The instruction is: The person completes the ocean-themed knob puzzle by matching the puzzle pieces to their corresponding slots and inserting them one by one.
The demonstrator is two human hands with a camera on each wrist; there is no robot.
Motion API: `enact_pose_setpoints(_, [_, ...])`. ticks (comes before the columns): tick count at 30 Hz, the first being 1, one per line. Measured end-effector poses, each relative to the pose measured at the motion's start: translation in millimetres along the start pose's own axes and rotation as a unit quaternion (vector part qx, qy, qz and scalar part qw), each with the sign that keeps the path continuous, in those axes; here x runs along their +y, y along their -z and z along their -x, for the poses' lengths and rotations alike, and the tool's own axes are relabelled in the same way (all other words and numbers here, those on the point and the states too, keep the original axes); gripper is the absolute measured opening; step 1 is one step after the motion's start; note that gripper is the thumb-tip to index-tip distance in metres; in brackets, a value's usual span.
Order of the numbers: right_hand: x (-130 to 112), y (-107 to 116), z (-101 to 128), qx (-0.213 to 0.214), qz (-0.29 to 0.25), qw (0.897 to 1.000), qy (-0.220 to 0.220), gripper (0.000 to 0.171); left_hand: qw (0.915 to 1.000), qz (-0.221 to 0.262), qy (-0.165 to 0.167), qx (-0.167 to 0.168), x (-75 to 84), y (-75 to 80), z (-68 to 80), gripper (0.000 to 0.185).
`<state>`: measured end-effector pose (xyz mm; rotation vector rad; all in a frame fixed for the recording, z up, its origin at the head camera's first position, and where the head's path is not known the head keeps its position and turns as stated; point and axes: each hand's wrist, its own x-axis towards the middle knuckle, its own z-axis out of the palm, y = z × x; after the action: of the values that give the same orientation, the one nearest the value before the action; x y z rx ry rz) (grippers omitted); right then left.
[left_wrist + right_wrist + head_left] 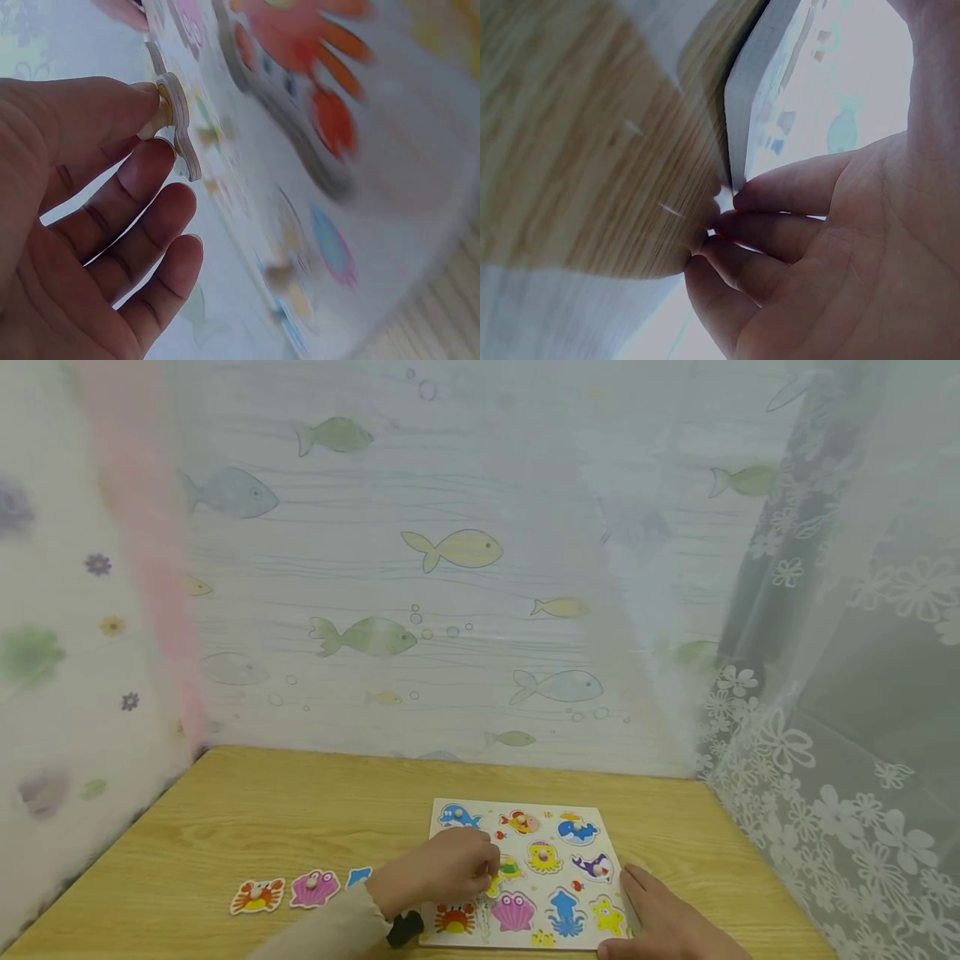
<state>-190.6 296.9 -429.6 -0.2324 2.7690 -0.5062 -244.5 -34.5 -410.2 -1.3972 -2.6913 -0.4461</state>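
Observation:
My left hand (450, 864) is over the left part of a white wooden puzzle board (551, 885) with sea animals on it. Thumb and forefinger pinch a small wooden knob puzzle piece (177, 120) by its knob, the other fingers loosely bent. Its picture is turned away in the left wrist view. My right hand (671, 914) lies at the board's right edge, thumb by the near corner. In the right wrist view its fingertips (750, 196) touch the board's side and the wooden table (592, 150).
Left of the board lie a crab piece (257, 897), a pink shell piece (315, 889) and a blue piece (359, 876), partly behind the left arm. Knobbed pieces such as the octopus (543, 856) sit in the board. Fish-patterned curtains (450, 635) stand behind the table.

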Motion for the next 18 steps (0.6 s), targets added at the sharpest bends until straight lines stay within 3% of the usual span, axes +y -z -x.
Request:
enact_pose_setpoints(4, [-0.1, -0.4, 2.4, 0.003, -0.009, 1.0, -0.005, 0.115, 0.9999, -0.006, -0.014, 0.002, 9.3, -5.0, -10.6, 0.008])
enact_pose_setpoints(11, [1.3, 0.9, 4.5, 0.007, -0.032, 0.999, -0.009, 0.119, 0.9993, 0.015, 0.01, -0.033, 22.7, -12.6, -28.9, 0.007])
enact_pose_setpoints(18, [3.8, 3.0, 5.2, 0.014, -0.026, 0.999, 0.014, 0.124, 0.9995, 0.013, -0.008, -0.028, 30.8, -17.9, -44.7, 0.007])
